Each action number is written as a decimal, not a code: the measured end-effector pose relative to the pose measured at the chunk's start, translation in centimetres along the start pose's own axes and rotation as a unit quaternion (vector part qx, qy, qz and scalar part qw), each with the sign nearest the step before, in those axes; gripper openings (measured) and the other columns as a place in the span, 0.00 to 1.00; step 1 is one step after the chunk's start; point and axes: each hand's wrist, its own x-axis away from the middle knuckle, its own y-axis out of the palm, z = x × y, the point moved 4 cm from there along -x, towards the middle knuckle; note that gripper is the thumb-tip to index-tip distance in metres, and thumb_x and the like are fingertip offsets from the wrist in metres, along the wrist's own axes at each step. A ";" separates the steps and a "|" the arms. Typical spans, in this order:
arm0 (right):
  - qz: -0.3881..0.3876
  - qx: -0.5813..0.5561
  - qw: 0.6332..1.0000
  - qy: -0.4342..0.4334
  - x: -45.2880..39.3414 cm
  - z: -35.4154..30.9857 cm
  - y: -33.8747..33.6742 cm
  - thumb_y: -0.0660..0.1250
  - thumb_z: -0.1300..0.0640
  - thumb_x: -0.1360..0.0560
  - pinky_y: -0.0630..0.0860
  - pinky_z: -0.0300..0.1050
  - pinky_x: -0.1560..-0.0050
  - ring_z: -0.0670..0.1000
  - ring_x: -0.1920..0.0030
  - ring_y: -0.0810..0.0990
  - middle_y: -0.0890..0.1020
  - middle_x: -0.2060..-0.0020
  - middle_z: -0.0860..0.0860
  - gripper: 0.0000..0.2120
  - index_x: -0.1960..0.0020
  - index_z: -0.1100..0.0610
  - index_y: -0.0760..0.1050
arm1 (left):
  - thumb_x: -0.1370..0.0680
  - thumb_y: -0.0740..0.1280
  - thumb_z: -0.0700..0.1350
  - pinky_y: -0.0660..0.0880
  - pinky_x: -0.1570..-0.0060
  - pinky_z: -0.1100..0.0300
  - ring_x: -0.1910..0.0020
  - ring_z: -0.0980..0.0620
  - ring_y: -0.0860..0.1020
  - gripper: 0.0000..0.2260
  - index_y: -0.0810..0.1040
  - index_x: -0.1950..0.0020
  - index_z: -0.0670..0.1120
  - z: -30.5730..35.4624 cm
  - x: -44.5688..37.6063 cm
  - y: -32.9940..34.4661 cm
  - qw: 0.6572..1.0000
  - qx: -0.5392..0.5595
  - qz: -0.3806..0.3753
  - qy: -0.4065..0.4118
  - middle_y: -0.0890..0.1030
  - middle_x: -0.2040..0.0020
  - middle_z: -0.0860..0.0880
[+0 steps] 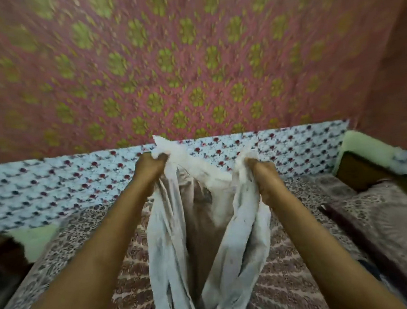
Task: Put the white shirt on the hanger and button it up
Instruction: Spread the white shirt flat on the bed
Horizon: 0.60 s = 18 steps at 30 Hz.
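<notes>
The white shirt [210, 217] hangs in the air in front of me, bunched at the top and trailing down in two long folds over the bed. My left hand [150, 167] is closed on the shirt's upper left edge. My right hand [264, 176] is closed on its upper right edge. The cloth sags between the two fists. No hanger shows in the head view. The picture is blurred by motion.
A bed with a brown patterned cover [292, 281] lies below. A white sheet with small red flowers [54, 185] runs along the far side. A pink cloth with green flowers [190, 58] hangs behind. A dark wooden rail [365, 246] lies at the right.
</notes>
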 end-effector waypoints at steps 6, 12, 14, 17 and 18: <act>0.036 -0.041 0.982 -0.182 11.3 -10.5 -6.8 0.61 0.55 0.22 0.66 0.46 0.62 0.55 0.65 0.71 0.72 0.62 0.74 0.21 0.60 0.74 0.72 | 0.20 0.61 0.47 0.72 0.43 0.55 0.41 0.48 0.75 0.18 0.70 0.33 0.40 11.2 10.5 -7.6 0.982 0.153 0.048 0.097 0.75 0.40 0.46; 0.037 -0.097 0.962 -0.251 21.5 -18.7 -13.4 0.60 0.55 0.21 0.67 0.48 0.64 0.70 0.53 0.76 0.75 0.53 0.74 0.20 0.49 0.76 0.71 | 0.21 0.61 0.51 0.69 0.51 0.57 0.50 0.50 0.73 0.20 0.69 0.32 0.43 21.1 21.1 -12.4 0.963 0.203 0.082 0.155 0.74 0.45 0.48; 0.030 -0.096 0.953 -0.284 24.3 -20.6 -14.9 0.60 0.55 0.21 0.63 0.41 0.67 0.58 0.62 0.71 0.75 0.60 0.70 0.19 0.52 0.74 0.70 | 0.20 0.62 0.50 0.69 0.52 0.58 0.51 0.51 0.73 0.18 0.70 0.33 0.43 23.1 23.8 -13.6 0.956 0.210 0.095 0.181 0.75 0.45 0.48; 0.038 -0.121 0.941 -0.314 27.2 -22.8 -16.8 0.60 0.56 0.21 0.70 0.44 0.62 0.72 0.46 0.74 0.73 0.44 0.73 0.22 0.41 0.76 0.68 | 0.21 0.63 0.49 0.72 0.53 0.56 0.51 0.49 0.75 0.15 0.72 0.37 0.43 25.4 26.3 -15.7 0.944 0.232 0.124 0.199 0.77 0.46 0.46; 0.041 -0.121 0.939 -0.320 28.1 -23.2 -17.1 0.59 0.56 0.21 0.72 0.47 0.58 0.70 0.41 0.71 0.70 0.39 0.72 0.23 0.37 0.75 0.64 | 0.21 0.63 0.49 0.73 0.53 0.57 0.52 0.48 0.75 0.15 0.73 0.39 0.43 25.9 26.8 -16.1 0.942 0.236 0.124 0.203 0.78 0.45 0.45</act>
